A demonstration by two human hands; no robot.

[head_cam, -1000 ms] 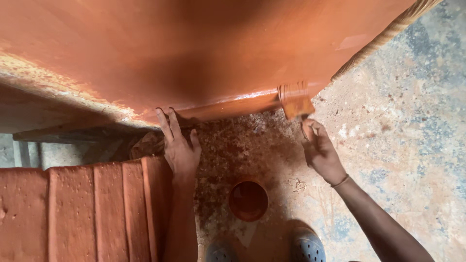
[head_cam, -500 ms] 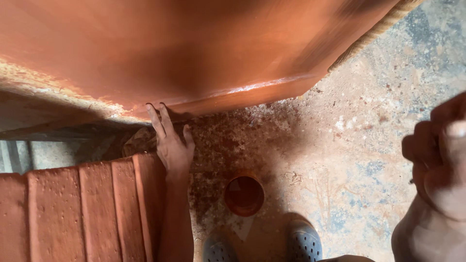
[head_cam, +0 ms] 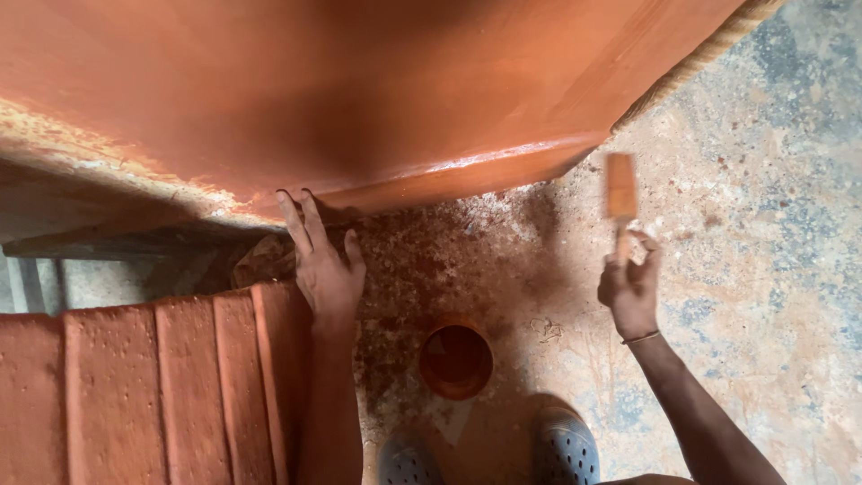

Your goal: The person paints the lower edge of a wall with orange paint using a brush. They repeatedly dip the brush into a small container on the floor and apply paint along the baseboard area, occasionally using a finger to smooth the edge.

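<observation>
Holding a paintbrush [head_cam: 620, 190] upright by its handle, the right hand [head_cam: 631, 289] is closed in a fist-like grip, with the wet, rust-coloured bristles raised over the bare floor [head_cam: 772, 269] and well apart from the painted panel [head_cam: 359, 99]. The brush is blurred, so the exact set of the fingers on the handle cannot be told. The left hand [head_cam: 325, 269] is spread, fingers extended, their tips pressed up against the lower edge of the panel where the fresh coat shines. A round paint pot [head_cam: 456, 359] stands on the floor between the two arms, just in front of a pair of dark shoes [head_cam: 564, 449]. A stack of ridged reddish tiles [head_cam: 153, 386] lies beside the left forearm.

Risks, as judged from this arrangement: the loaded brush, held high and away from both panel and pot, may drip or flick paint onto the floor or the shoes. The left fingertips, resting on a glossy and probably wet edge, may smear the coat or leave prints. The open pot sits close to the feet, so a shift of stance could tip it. The panel appears steadied mainly by that one hand; a slip there could let it move.
</observation>
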